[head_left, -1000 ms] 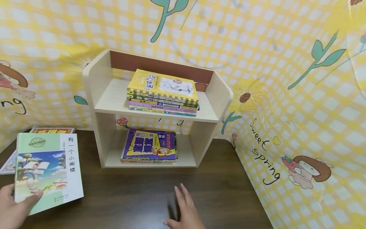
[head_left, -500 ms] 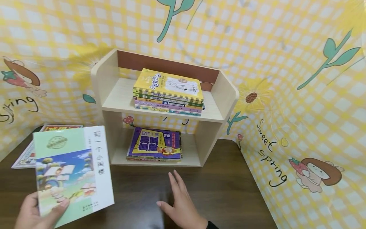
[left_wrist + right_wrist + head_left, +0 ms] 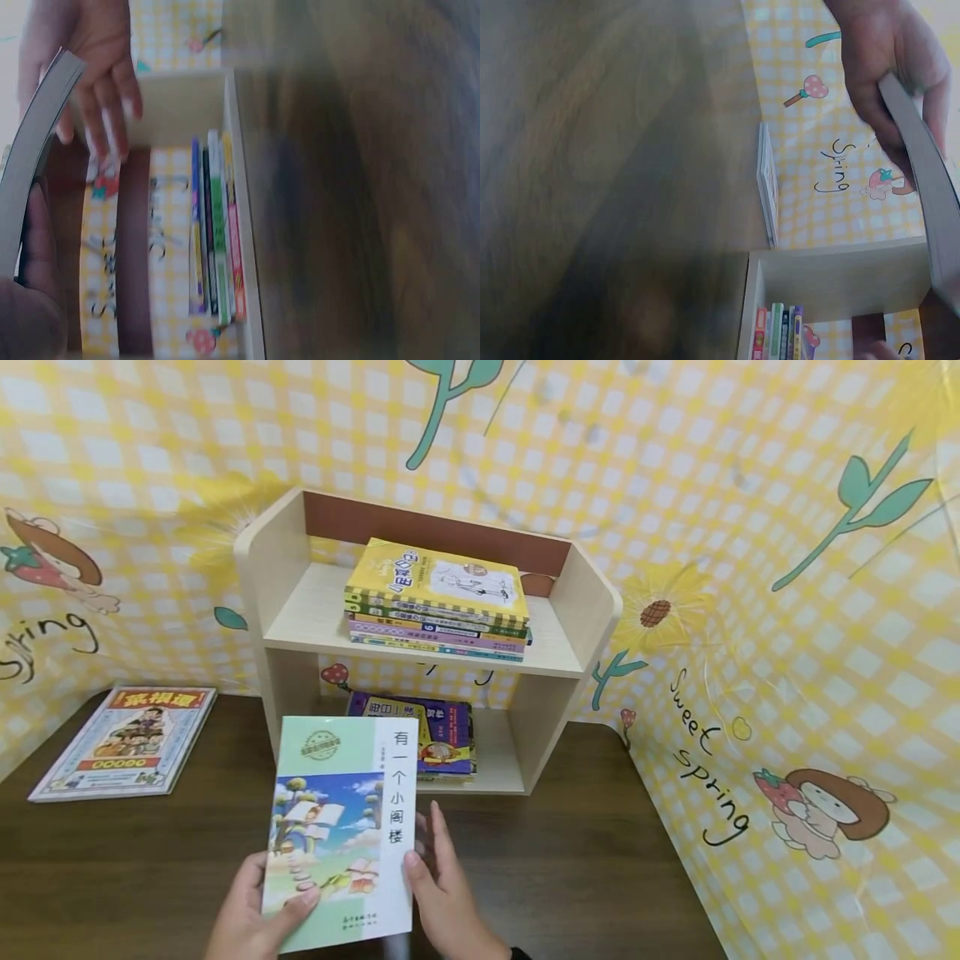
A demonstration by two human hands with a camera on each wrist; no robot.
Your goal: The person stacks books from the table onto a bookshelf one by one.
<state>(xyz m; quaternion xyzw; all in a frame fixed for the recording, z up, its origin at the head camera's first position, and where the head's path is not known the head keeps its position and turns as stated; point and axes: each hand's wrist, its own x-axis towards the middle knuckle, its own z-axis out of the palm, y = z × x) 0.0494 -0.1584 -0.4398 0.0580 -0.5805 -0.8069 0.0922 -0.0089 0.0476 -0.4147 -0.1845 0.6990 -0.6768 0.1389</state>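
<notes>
My left hand grips a paperback book by its lower left, thumb on the front cover. The book has a pale green and white cover with a painted landscape. My right hand is at its right side, the thumb tip right at the edge. In the left wrist view that right hand has its fingers extended beside the book. The right wrist view shows my left hand around one end of the book, seen edge-on.
A two-tier shelf stands ahead on the dark wooden table. A stack of books lies on its upper tier. Purple-topped books below are partly hidden by the held book. A magazine-like book lies at left.
My left hand has carried the green-and-white book rightward to the middle, uncovering the book at left. My right hand has moved slightly left, and its thumb now meets the book's right edge.
</notes>
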